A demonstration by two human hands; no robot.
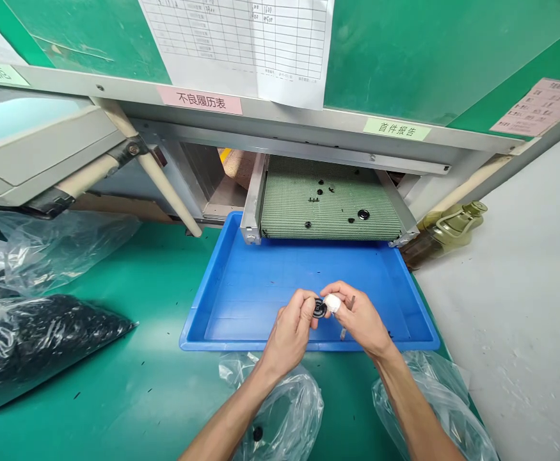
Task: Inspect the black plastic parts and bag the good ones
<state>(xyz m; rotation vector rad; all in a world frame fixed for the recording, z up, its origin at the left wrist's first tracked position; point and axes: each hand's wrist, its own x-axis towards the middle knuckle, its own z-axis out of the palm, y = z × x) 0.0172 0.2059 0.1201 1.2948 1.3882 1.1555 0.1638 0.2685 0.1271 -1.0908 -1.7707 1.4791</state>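
Observation:
Over the near part of a blue plastic tray (241, 282), both my hands meet around a small black ring-shaped part (319, 309). My left hand (292, 330) pinches the ring from the left with its fingertips. My right hand (359, 317) is closed beside it; its thumb is wrapped in white tape (332, 303) and presses against the ring. A thin metal tool (348, 314) sticks out between the fingers of my right hand. Several more small black parts (363, 214) lie on a green mesh conveyor belt (328, 205) that ends over the tray's far edge.
A clear bag full of black parts (30, 342) lies at the left on the green table (130, 301). Two clear plastic bags (284, 410) hang at the near edge under my arms. An olive water bottle (445, 227) lies right of the conveyor. Paper forms hang above.

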